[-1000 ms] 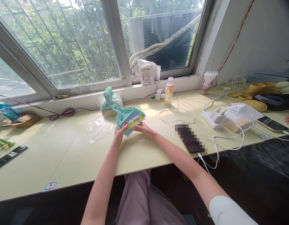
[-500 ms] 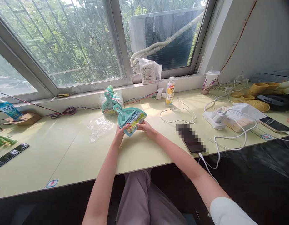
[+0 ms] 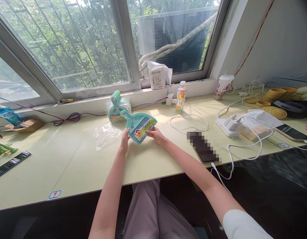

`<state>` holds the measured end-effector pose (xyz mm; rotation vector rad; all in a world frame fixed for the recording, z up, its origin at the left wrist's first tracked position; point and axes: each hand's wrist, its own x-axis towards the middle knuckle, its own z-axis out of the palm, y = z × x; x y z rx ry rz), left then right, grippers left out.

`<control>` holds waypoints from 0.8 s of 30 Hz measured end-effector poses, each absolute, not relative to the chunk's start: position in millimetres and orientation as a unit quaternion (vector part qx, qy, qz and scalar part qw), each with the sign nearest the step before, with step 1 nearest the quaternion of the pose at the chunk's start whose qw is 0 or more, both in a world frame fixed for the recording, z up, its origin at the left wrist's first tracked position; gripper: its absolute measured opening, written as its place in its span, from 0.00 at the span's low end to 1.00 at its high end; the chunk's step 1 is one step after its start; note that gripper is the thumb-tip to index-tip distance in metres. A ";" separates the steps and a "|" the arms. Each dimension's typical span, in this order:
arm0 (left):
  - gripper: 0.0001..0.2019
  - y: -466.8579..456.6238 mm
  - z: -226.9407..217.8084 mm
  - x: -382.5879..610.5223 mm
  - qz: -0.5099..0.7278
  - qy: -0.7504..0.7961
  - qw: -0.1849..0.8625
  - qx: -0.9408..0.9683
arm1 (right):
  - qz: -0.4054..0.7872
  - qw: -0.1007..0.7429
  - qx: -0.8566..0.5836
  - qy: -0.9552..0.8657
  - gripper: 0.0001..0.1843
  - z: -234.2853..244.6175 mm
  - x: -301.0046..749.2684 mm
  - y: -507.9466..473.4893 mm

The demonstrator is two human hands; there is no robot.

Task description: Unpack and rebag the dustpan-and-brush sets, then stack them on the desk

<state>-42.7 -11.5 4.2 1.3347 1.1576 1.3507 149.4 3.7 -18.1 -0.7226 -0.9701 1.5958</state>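
Between my two hands is a teal mini dustpan-and-brush set (image 3: pixel 133 123), tilted, its handle pointing up and left. A yellow printed label (image 3: pixel 144 129) lies across the brush bristles. My left hand (image 3: pixel 125 137) is closed on the set's left edge. On the opposite side, my right hand (image 3: pixel 155 133) pinches the lower right corner near the label. Just behind stands a stack of similar dustpan sets (image 3: pixel 117 105) in clear plastic, partly hidden by the held one. Crumpled clear plastic wrap (image 3: pixel 106 136) lies on the table to the left.
A drink bottle (image 3: pixel 181 96) and a coiled white cable (image 3: pixel 189 122) are behind to the right. A phone (image 3: pixel 205 151) charges near the table's front edge, beside a white power strip (image 3: pixel 229 127). At far left are a blue bottle (image 3: pixel 9 116) and a dark phone-like slab (image 3: pixel 11 165).
My left thumb has shifted off the label to the left edge, so more of the label shows. The dustpan set has turned slightly and moved a little right.
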 end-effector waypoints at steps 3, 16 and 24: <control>0.24 -2.5 0.0 -55.2 0.539 0.555 0.268 0.574 | 0.666 0.543 -0.301 -0.414 0.17 -19.2 152.2 6.1; 0.18 3.0 -22.5 -83.2 0.254 0.749 -0.028 0.612 | 0.648 0.546 -0.345 -0.403 0.11 -16.6 161.9 5.1; 0.22 -3.6 -16.9 -81.6 0.277 0.766 -0.091 0.573 | 0.671 0.497 -0.358 -0.418 0.12 -18.1 164.0 7.9</control>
